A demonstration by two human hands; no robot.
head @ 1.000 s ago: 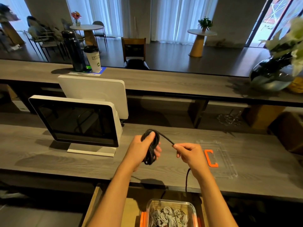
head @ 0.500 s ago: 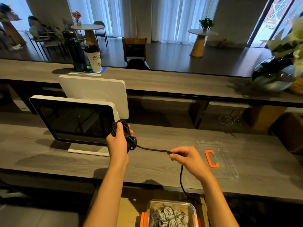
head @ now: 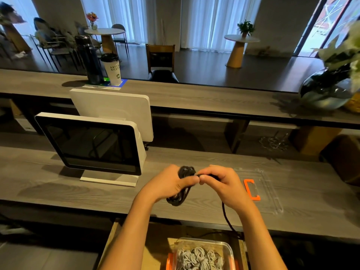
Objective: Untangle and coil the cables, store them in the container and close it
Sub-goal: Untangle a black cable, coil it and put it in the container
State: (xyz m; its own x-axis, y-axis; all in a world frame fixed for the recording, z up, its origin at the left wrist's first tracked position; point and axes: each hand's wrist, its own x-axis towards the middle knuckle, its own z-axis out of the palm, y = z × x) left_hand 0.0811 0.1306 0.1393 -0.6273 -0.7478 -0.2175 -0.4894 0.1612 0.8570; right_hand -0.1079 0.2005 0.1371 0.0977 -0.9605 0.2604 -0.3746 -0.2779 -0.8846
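Head view: left hand grip curled round black cable coil above the table, right hand grip pinching its loose strand just beside, open container of grey cables below the table edge, clear lid right.

This looks like a café or bar counter. Just beyond and left of the left hand stands a point-of-sale terminal with a customer-facing screen behind it. Farther out, on the raised counter ledge, sit a lidded paper coffee cup and a dark bottle. Beyond are round café tables, chairs and curtained windows.
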